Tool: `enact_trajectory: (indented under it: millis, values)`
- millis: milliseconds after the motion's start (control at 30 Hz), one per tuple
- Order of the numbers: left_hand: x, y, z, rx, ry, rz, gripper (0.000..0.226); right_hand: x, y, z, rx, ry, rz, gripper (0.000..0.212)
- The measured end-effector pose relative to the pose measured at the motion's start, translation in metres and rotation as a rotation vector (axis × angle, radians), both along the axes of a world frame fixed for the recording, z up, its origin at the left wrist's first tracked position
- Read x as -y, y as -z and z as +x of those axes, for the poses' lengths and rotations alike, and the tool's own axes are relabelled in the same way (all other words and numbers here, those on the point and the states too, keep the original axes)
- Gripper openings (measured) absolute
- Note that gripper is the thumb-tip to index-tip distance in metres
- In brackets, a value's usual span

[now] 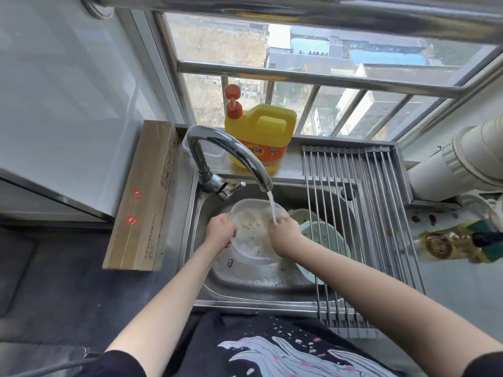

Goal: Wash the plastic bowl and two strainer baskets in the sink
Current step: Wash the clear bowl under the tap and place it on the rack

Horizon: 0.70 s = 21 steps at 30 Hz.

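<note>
The left hand (221, 231) grips the plastic bowl's (254, 240) left rim inside the sink (245, 288); the right hand (285, 234) holds its right rim under the water stream (272, 208); a drying rack (353, 227) bounds the right; residue coats the bowl; a pale-green strainer basket (326, 238) lies just right.

Translucent plastic bowl (255, 235), glossy steel sink (245, 292), shiny chrome faucet (226, 148), matt cardboard box (144, 197)

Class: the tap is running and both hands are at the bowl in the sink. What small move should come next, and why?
Probably rub the right hand across the bowl interior. The left hand grips its rim, water falls inside, and pale residue clings to the bottom.
</note>
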State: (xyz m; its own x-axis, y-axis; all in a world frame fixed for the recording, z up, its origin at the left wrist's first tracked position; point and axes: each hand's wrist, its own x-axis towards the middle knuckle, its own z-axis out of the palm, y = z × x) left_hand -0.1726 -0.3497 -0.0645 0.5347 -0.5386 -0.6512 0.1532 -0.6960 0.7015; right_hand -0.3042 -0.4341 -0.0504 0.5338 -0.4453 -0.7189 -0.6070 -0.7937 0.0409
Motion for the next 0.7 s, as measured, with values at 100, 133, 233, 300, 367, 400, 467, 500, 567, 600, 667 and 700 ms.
enact_trajectory:
  millis: [100, 133, 233, 300, 367, 400, 467, 500, 567, 600, 667, 700]
  values:
    - [0.000, -0.003, -0.002, 0.302, 0.115, 0.017, 0.019, -0.007, -0.004, 0.002, -0.100, 0.072, 0.263, 0.025]
    - [-0.001, -0.003, -0.004, 0.378, 0.113, 0.014, 0.021, -0.008, -0.006, 0.005, -0.026, 0.057, 0.348, 0.026]
    - [-0.005, 0.004, 0.000, 0.391, 0.044, -0.087, 0.024, -0.007, -0.003, -0.003, 0.223, 0.193, 0.391, 0.044]
    - [-0.007, 0.007, 0.007, 0.253, 0.017, -0.175, 0.028, -0.006, 0.005, -0.009, 0.323, 0.156, 0.151, 0.061]
    - [-0.009, 0.005, 0.011, 0.127, -0.004, -0.230, 0.021, -0.012, 0.009, -0.006, 0.337, 0.188, 0.006, 0.070]
    - [-0.009, 0.005, 0.010, 0.066, -0.022, -0.241, 0.018, -0.017, 0.008, -0.001, 0.342, 0.224, 0.017, 0.070]
    - [-0.009, 0.007, 0.006, -0.103, -0.075, -0.240, 0.019, -0.022, 0.003, 0.007, 0.337, 0.191, 0.151, 0.064]
    - [-0.009, 0.007, 0.003, -0.196, -0.096, -0.235, 0.022, -0.019, -0.002, 0.009, 0.332, 0.137, 0.176, 0.059]
    - [-0.008, 0.008, 0.000, -0.324, -0.120, -0.202, 0.028, -0.003, -0.005, 0.010, 0.291, 0.098, 0.104, 0.052]
    - [-0.008, 0.008, -0.001, -0.352, -0.131, -0.176, 0.029, 0.002, -0.007, 0.011, 0.251, 0.120, 0.067, 0.052]
    - [-0.009, 0.009, -0.004, -0.376, -0.164, -0.122, 0.033, -0.001, -0.006, 0.015, 0.142, 0.120, 0.115, 0.054]
    - [-0.010, 0.009, -0.006, -0.392, -0.186, -0.097, 0.029, -0.006, -0.006, 0.017, 0.098, 0.079, 0.209, 0.054]
